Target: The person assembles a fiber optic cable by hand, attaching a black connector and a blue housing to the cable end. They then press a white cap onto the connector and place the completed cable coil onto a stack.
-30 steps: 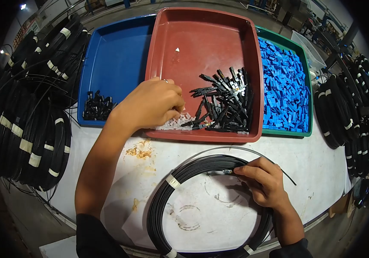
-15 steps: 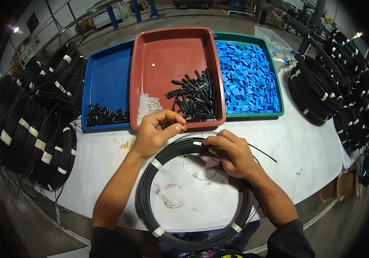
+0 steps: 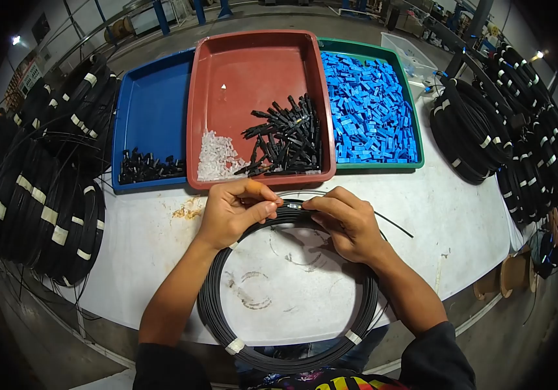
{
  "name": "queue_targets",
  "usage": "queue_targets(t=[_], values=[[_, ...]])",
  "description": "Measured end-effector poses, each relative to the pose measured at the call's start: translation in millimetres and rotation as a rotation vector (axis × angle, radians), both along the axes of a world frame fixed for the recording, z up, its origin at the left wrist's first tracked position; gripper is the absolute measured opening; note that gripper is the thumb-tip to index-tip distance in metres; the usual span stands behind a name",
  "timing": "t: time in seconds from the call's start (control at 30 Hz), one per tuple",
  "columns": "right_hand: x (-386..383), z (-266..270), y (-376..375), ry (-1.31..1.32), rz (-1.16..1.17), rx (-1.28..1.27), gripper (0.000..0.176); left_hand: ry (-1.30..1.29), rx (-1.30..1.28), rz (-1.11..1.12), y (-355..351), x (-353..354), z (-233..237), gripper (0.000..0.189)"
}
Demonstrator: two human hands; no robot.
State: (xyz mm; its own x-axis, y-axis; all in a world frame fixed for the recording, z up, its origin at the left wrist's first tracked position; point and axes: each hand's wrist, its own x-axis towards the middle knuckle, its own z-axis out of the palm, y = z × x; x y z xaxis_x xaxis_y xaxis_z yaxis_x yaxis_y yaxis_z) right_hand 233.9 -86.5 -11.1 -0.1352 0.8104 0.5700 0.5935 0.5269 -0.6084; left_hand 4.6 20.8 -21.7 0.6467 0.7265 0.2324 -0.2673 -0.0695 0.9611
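A coil of thin black cable (image 3: pixel 208 296), bound with white tape, lies in front of me, its near side over the table edge. My right hand (image 3: pixel 347 224) pinches a small connector (image 3: pixel 294 206), dark with a pale shiny part, above the coil's far side. My left hand (image 3: pixel 236 213) has thumb and forefinger pressed together at the connector's left side. Whatever is between those fingertips is too small to make out. A loose cable end (image 3: pixel 396 225) sticks out to the right behind my right hand.
Beyond my hands stand a blue tray (image 3: pixel 152 84) with black parts, a red tray (image 3: pixel 249 58) with clear pieces and black connectors, and a green tray (image 3: pixel 420 146) full of blue parts. Cable coils are stacked left (image 3: pixel 28 188) and right (image 3: pixel 470 133). A clear bin (image 3: pixel 409 55) stands behind.
My left hand has moved right and down, bringing its pinched fingertips to the connector. My right hand keeps its pinch. The view has shifted slightly, so the trays appear higher and farther left.
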Motion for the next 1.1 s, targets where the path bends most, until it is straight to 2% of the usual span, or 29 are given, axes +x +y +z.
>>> queue_targets(t=[0.1,0.4,0.53,0.57,0.63,0.77,0.83,0.9,1.0,1.1], values=[[0,0,1,0.008,0.005,0.003,0.025,0.149,0.124,0.009,-7,0,0,0.013],[4,-1,1,-0.045,0.042,-0.039,0.030,0.193,0.197,0.078,-14,3,4,0.013],[4,-5,2,-0.057,0.038,-0.001,0.039,0.250,0.269,0.076,-13,3,2,0.015],[4,-4,1,-0.072,0.032,-0.010,0.041,0.252,0.267,0.074,-14,4,5,0.015],[4,-4,1,-0.087,0.026,-0.012,0.041,0.228,0.071,0.111,-18,8,14,0.019],[6,-6,1,-0.105,0.036,-0.023,0.043,0.267,0.178,0.125,-20,7,14,0.024],[7,-7,3,-0.098,0.052,-0.019,0.044,0.259,0.375,0.114,-18,6,9,0.026],[5,-8,3,-0.093,0.075,-0.020,0.044,0.224,0.357,0.076,-13,2,6,0.032],[3,-9,3,0.051,0.075,-0.032,0.041,0.116,0.232,-0.128,-5,-2,4,0.044],[6,-11,1,0.051,0.096,-0.112,0.036,0.243,0.195,-0.131,-6,-3,9,0.042]])
